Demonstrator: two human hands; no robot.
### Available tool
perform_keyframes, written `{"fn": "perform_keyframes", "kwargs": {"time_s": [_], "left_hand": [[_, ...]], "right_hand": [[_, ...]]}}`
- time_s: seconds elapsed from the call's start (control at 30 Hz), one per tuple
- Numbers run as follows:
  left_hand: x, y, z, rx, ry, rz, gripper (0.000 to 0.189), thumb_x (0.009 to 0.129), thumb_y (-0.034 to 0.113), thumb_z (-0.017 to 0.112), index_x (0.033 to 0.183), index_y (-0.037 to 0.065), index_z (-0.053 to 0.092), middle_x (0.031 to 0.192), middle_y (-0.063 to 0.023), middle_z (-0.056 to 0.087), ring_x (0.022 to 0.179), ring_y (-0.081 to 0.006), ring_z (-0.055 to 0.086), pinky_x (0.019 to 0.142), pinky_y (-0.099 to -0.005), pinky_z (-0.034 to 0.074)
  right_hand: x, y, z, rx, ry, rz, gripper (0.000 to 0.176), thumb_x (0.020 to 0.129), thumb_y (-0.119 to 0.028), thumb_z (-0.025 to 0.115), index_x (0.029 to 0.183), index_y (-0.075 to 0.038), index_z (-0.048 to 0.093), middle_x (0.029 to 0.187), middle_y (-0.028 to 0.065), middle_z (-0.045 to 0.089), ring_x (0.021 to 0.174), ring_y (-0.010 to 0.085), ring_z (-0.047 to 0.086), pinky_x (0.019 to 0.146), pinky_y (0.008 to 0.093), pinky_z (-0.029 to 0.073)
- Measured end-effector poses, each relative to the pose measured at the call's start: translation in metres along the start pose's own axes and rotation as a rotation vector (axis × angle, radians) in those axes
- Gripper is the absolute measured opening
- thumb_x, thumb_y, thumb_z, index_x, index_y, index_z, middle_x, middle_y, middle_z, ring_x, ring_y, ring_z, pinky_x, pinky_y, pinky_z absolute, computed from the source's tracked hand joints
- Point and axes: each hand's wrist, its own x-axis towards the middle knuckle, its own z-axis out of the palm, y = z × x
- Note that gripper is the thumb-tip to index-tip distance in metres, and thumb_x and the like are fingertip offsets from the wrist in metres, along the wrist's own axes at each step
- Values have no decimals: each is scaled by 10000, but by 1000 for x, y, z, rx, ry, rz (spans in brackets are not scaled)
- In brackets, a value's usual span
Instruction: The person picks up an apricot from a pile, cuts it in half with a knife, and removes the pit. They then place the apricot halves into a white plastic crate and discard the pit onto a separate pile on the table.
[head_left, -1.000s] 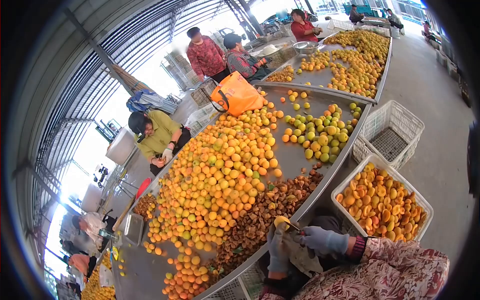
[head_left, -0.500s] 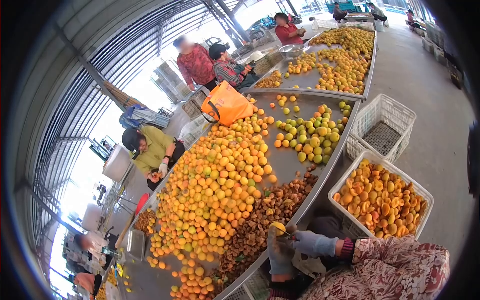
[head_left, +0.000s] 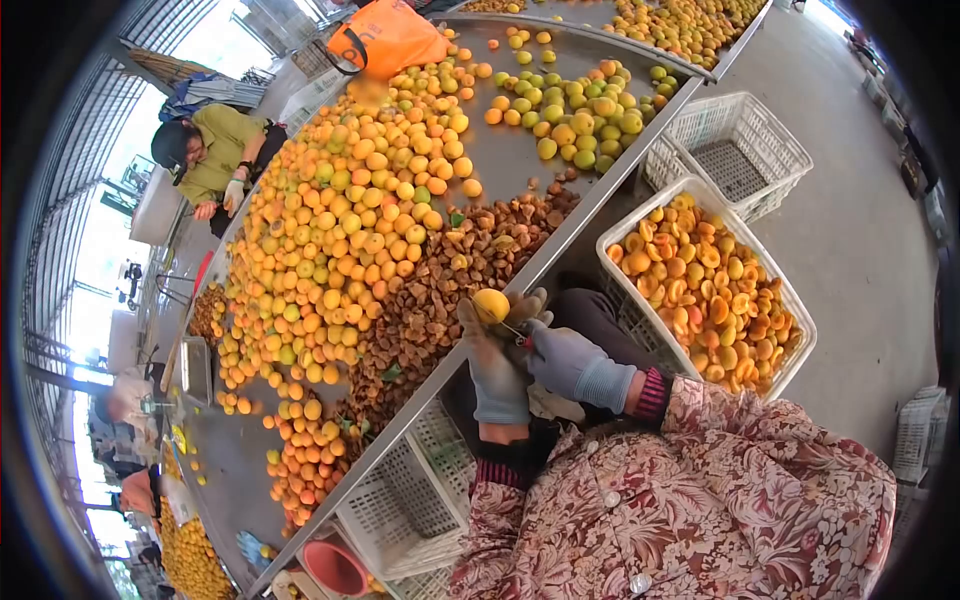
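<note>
My left hand, in a grey glove, holds a yellow apricot up between its fingers. My right hand, gloved as well, grips a small tool with a thin metal shaft and a dark and red handle. The shaft reaches toward the fruit's lower side; most of the handle is hidden in the fist. Just beyond the hands, along the metal table's edge, lies a heap of brown pits. To the right, a white crate is full of halved apricots.
Whole apricots cover much of the table, with greener ones farther back. An orange bag sits on top. Beside the full crate stands an empty crate. Below the edge are more crates and a red bucket. A co-worker sits opposite.
My view has tilted down, so table and crates appear higher and farther left. The left hand still holds the apricot and the right the tool, with more of both arms showing.
</note>
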Motion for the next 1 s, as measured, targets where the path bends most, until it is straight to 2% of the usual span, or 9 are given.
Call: {"fn": "perform_keyframes", "kwargs": {"time_s": [0.3, 0.43, 0.53, 0.57, 0.63, 0.67, 0.73, 0.8, 1.0], "left_hand": [[5, -3, -11, 10, 45, -30, 695, 875, 657, 337, 1013, 12, 557, 914, -152, 668, 944, -286, 627, 822, -427, 504], [12, 18, -19, -458, 142, -156, 621, 905, 603, 348, 992, 23, 550, 918, -142, 648, 945, -278, 617, 817, -401, 493], [-6, 25, 1, 336, 28, 405, 413, 952, 404, 398, 992, 14, 526, 960, -97, 568, 955, -208, 558, 797, -339, 469], [-5, 19, -5, 336, 6, 397, 413, 952, 404, 398, 992, 14, 526, 960, -97, 568, 955, -208, 558, 797, -339, 469], [-1, 7, -24, 573, 145, 429, 391, 960, 361, 397, 1015, -3, 531, 934, -72, 563, 936, -186, 555, 797, -299, 457], [0, 8, -23, 923, 145, 567, 422, 897, 393, 452, 1030, 4, 546, 981, -182, 582, 908, -315, 531, 879, -385, 372], [-12, 27, -12, 1524, 185, 742, 392, 879, 371, 463, 1040, 29, 567, 971, -174, 568, 892, -343, 506, 848, -404, 359], [-8, 32, -11, 1739, 211, 1015, 325, 890, 267, 463, 1036, -11, 550, 933, -192, 570, 833, -336, 493, 748, -408, 369], [-5, 38, 10, 1564, 137, 1095, 279, 870, 227, 462, 1009, -2, 544, 848, -144, 593, 738, -319, 523, 757, -412, 375]], "right_hand": [[3, 1, -3, 79, -44, 27, 336, 868, -305, 506, 998, 3, 475, 894, 230, 612, 895, 405, 576, 781, 454, 462], [-25, -5, -29, 227, -159, 63, 337, 871, -325, 559, 971, -5, 522, 826, 136, 629, 775, 250, 629, 673, 331, 492], [-9, -18, -32, 758, -5, 70, 301, 884, -317, 573, 931, -20, 554, 782, 48, 621, 686, 118, 608, 582, 242, 471], [3, -26, -35, 1089, 171, 23, 281, 892, -309, 573, 907, -29, 567, 761, 8, 610, 647, 60, 582, 544, 204, 451], [9, -36, -42, 1182, 85, 55, 256, 901, -288, 562, 869, -35, 579, 757, -1, 614, 611, 67, 559, 526, 214, 442], [18, -30, -30, 1201, 35, 27, 253, 896, -289, 571, 865, -39, 580, 750, -3, 611, 602, 64, 548, 525, 213, 439], [31, -24, -17, 1168, -18, -84, 248, 893, -297, 578, 864, -51, 587, 734, -10, 600, 582, 60, 529, 517, 212, 433], [33, -22, -11, 1090, 72, -152, 247, 899, -311, 567, 872, -68, 596, 707, -19, 585, 553, 56, 514, 490, 210, 421], [28, -37, -24, 1205, -34, 83, 273, 894, -368, 564, 889, -99, 608, 647, -32, 547, 497, 56, 494, 409, 200, 367]]}}
